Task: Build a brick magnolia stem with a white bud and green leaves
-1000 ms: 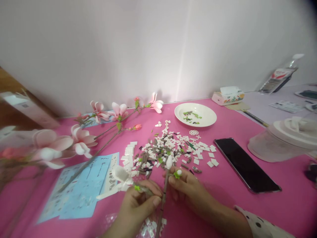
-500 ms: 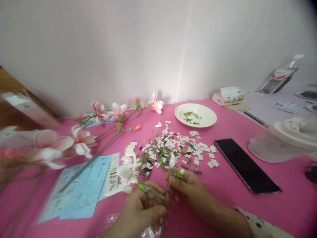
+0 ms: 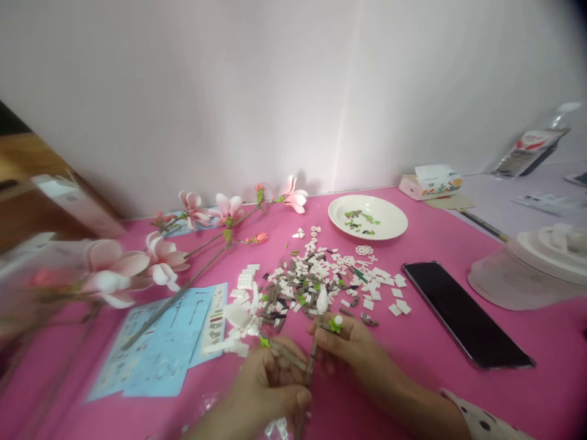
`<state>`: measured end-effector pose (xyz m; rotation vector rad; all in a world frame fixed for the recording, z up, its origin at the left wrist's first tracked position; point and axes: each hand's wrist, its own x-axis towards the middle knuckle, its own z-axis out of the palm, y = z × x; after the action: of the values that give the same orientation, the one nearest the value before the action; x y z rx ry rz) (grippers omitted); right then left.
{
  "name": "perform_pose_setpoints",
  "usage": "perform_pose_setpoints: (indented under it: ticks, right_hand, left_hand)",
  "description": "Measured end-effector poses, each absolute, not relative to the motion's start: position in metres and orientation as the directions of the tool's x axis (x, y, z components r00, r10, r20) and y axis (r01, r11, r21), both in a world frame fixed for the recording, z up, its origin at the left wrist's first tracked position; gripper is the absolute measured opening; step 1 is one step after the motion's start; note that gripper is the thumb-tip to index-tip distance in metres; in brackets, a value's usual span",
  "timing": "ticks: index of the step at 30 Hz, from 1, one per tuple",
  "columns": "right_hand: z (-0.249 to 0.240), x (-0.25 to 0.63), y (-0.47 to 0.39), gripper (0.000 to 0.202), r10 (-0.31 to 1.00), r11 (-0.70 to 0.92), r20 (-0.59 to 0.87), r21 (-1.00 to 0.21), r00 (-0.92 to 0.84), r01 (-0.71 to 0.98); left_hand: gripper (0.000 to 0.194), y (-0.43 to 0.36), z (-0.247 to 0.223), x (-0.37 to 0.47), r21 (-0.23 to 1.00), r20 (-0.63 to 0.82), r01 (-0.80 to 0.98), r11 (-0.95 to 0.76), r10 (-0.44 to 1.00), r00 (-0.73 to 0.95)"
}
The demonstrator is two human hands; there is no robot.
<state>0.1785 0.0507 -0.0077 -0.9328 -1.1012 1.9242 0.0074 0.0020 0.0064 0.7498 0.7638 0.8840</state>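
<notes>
Both hands are on one brown brick branch (image 3: 310,365) at the front centre. My left hand (image 3: 263,385) is closed round its lower part and a side twig that ends in a green piece (image 3: 265,342). My right hand (image 3: 351,345) pinches the upper stem, close to a green leaf piece with a white bud (image 3: 336,322). A white bud (image 3: 322,299) tops the branch. Just beyond the hands lies a pile of small white, brown and green pieces (image 3: 305,278).
Pink magnolia branches (image 3: 202,269) and blue instruction sheets (image 3: 158,342) lie left. A white plate (image 3: 389,220) with green pieces is behind the pile. A phone (image 3: 465,315), a lidded container (image 3: 527,269), a tissue pack (image 3: 431,183) and a bottle (image 3: 532,146) are right.
The view has shifted slightly, so the things on the table appear further right. Both hands keep their hold on the branch, with hardly any change in pose.
</notes>
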Motion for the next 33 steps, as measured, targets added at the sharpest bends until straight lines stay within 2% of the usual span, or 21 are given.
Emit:
perform_pose_setpoints:
  ticks: [8, 14, 19, 27, 33]
  right_hand:
    - [-0.016, 0.18, 0.056, 0.032, 0.835, -0.36, -0.209, -0.907, -0.509, -0.217]
    - [-0.023, 0.177, 0.06, 0.047, 0.827, -0.388, -0.212, -0.885, -0.52, -0.257]
    - [-0.022, 0.176, 0.062, 0.048, 0.845, -0.385, -0.222, -0.884, -0.486, -0.266]
    - [-0.024, 0.172, 0.064, 0.054, 0.835, -0.402, -0.218, -0.869, -0.505, -0.29]
    - [-0.022, 0.171, 0.061, 0.048, 0.825, -0.426, -0.235, -0.856, -0.514, -0.292]
  left_hand:
    - [0.032, 0.006, 0.0, -0.001, 0.831, -0.23, -0.392, 0.394, 0.886, 0.403]
    - [0.043, 0.012, -0.008, -0.008, 0.867, -0.157, -0.426, 0.26, 0.952, 0.261]
    - [0.04, 0.015, -0.006, -0.015, 0.902, -0.124, -0.391, 0.181, 0.978, 0.167]
    - [0.031, 0.01, 0.007, -0.053, 0.95, -0.203, -0.213, 0.23, 0.969, 0.141]
    - [0.032, -0.008, 0.006, -0.096, 0.945, -0.287, -0.129, 0.299, 0.952, 0.104]
